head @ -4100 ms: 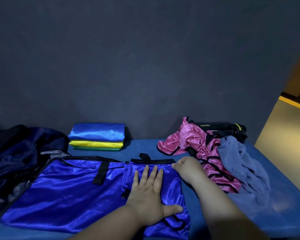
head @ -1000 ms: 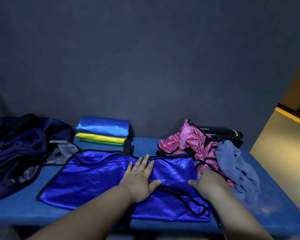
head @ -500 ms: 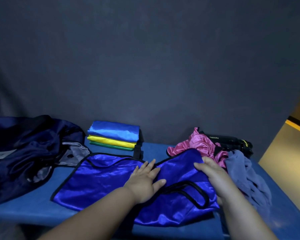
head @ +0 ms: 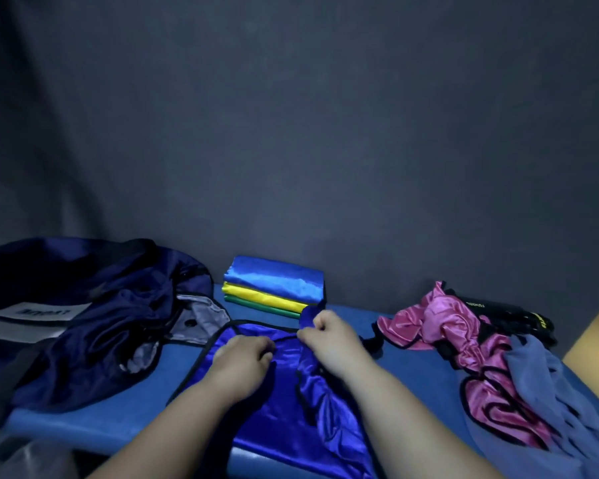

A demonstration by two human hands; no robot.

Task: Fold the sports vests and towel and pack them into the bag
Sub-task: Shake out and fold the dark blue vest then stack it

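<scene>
Fingers (head: 305,335) of your right hand (head: 331,340) pinch a bunched fold of the blue vest (head: 274,420), held up over its middle. Your left hand (head: 239,366) rests on the vest just to the left, fingers curled; whether they grip cloth cannot be told. The vest lies on the near surface (head: 415,371). The bag (head: 83,305) is at left, the folded vests (head: 274,288) at the far side, and the pink vest (head: 464,326) and towel (head: 550,385) at right.

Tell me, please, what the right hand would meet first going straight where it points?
Probably the stack of folded vests, just beyond the right hand pinching the blue vest; depth is unclear.
</scene>
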